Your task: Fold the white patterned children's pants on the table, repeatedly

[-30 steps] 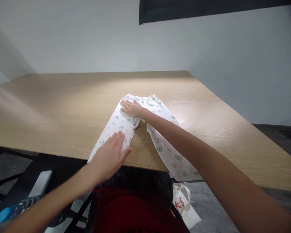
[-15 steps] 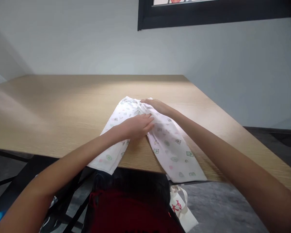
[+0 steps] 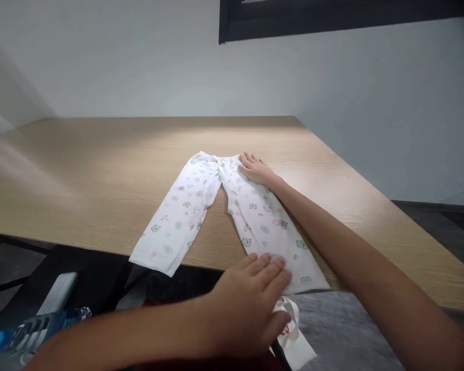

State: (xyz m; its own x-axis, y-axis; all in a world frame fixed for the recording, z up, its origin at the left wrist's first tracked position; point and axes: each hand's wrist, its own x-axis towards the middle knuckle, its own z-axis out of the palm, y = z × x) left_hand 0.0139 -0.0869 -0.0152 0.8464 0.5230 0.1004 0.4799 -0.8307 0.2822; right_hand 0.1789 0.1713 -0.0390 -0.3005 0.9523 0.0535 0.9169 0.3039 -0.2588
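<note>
White trousers (image 3: 255,206) with a small animal print lie spread on the wooden table, waistband away from me and both leg ends reaching over the near edge. My right hand (image 3: 256,169) rests flat on the upper right side by the waistband, fingers spread. Down at the lower end of the right leg is my left hand (image 3: 251,299), its fingers stretched out over the cloth near the hem. Neither hand grips the fabric. Part of the right leg's inner edge is hidden behind my left fingers.
The wooden table (image 3: 119,170) reaches back to a pale wall (image 3: 139,62). A water bottle with a blue cap (image 3: 34,330) lies on a dark seat (image 3: 88,278) at lower left. Under the near edge hangs a white bag (image 3: 297,350).
My left hand has moved from the crotch of the trousers down toward the right leg's hem. My right hand has shifted slightly right, fingers now spread. The waistband lies flatter.
</note>
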